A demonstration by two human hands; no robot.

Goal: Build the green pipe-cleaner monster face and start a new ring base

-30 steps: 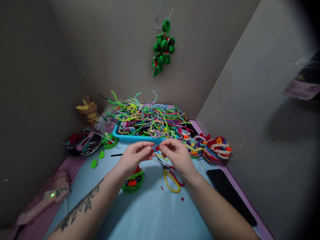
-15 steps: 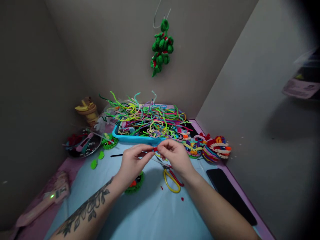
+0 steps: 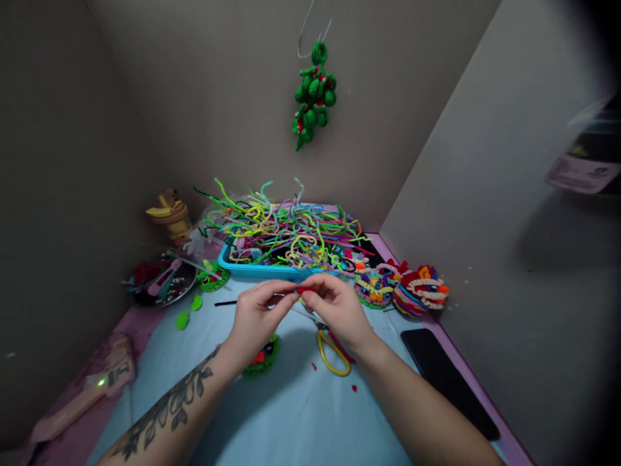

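Between the fingertips of both hands is a small red fuzzy piece [image 3: 303, 290], perhaps pipe cleaner; most of it is covered. My left hand [image 3: 262, 312] pinches its left end, thumb and forefinger together. On its other end, my right hand [image 3: 334, 307] is closed in a pinch too. Scissors [image 3: 334, 353] with yellow and red handles lie below my right hand, their blades partly hidden. A round green fuzzy piece [image 3: 264, 362] with orange and black parts lies under my left wrist, partly covered. Tiny red scraps [image 3: 354, 388] are on the blue cloth.
Behind the hands stands a blue tray [image 3: 257, 268] heaped with colourful pipe cleaners [image 3: 301, 233]. At left are a metal dish [image 3: 169, 288] and a pink glue gun [image 3: 104, 382]. A black phone [image 3: 449, 382] and bundled fuzzy crafts [image 3: 420, 290] lie at right. A green ornament [image 3: 315, 94] hangs on the wall.
My right hand has shifted slightly left, its fingers closer to my left fingertips. A bit more of the red piece shows. The left hand has hardly moved.
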